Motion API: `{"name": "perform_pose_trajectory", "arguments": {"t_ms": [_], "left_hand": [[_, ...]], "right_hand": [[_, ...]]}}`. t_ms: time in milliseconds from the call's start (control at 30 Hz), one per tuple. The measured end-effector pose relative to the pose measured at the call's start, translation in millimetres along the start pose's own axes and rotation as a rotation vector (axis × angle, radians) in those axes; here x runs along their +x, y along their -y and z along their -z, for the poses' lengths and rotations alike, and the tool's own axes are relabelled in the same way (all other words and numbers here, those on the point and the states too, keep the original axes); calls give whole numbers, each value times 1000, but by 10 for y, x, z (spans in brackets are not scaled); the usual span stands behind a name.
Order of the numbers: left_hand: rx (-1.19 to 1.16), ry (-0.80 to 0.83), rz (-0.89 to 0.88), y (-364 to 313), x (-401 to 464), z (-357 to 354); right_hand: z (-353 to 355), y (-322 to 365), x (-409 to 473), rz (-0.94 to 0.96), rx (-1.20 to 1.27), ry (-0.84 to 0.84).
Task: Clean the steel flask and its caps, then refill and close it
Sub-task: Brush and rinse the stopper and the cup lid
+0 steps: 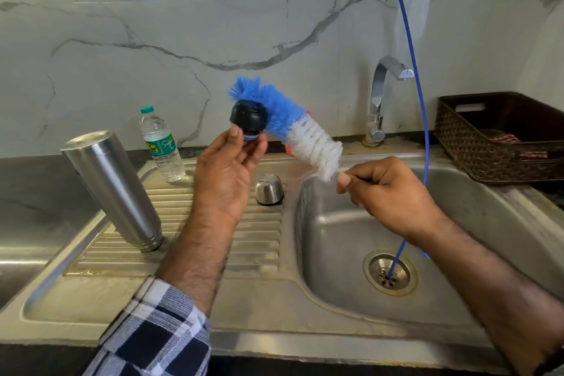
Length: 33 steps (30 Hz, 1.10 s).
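Observation:
My left hand [224,168] pinches a black inner cap [248,120] between thumb and fingers, held up above the drainboard. My right hand [386,189] grips the handle of a bottle brush [293,123] with blue and white bristles; its blue bristles press against the cap's side. The steel flask [113,189] stands upside down on the drainboard at the left. A steel outer cap [269,191] sits mouth down on the drainboard beside the basin. A plastic water bottle [161,143] with a green lid stands behind the flask.
The sink basin [335,232] with its drain [389,275] lies below my right hand. A blue tube [418,94] hangs from above into the drain. A chrome tap [381,98] stands at the back, and a brown basket [500,140] sits at the right.

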<state>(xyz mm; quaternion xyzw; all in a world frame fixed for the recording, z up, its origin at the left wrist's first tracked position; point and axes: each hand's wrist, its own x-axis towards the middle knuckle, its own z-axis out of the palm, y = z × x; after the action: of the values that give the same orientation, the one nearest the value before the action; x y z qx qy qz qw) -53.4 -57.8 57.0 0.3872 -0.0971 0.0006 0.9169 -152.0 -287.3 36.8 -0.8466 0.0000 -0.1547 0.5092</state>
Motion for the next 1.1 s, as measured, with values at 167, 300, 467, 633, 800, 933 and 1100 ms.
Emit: {"name": "perform_pose_trajectory", "arguments": {"t_ms": [167,300,467,633,800,933,1100], "left_hand": [[88,258,112,160,-153,-124],[-117,122,85,-30,-68,-37],[94,202,151,124,-152,-120],[87,111,-7,9,-42,-6],[398,102,-182,181,-151,-138],[396,-25,-279,99,-89,-87],[377,34,-186,194,-142,-131]], "right_hand": [[-65,69,71,5,301,-4],[125,76,-27,16,257,148],[10,186,-14,54,280,110],[79,155,-77,67,143,106],[8,216,-34,122,-30,-118],[47,134,-40,120,-110,-84],[-46,137,-26,119,-99,-135]]}}
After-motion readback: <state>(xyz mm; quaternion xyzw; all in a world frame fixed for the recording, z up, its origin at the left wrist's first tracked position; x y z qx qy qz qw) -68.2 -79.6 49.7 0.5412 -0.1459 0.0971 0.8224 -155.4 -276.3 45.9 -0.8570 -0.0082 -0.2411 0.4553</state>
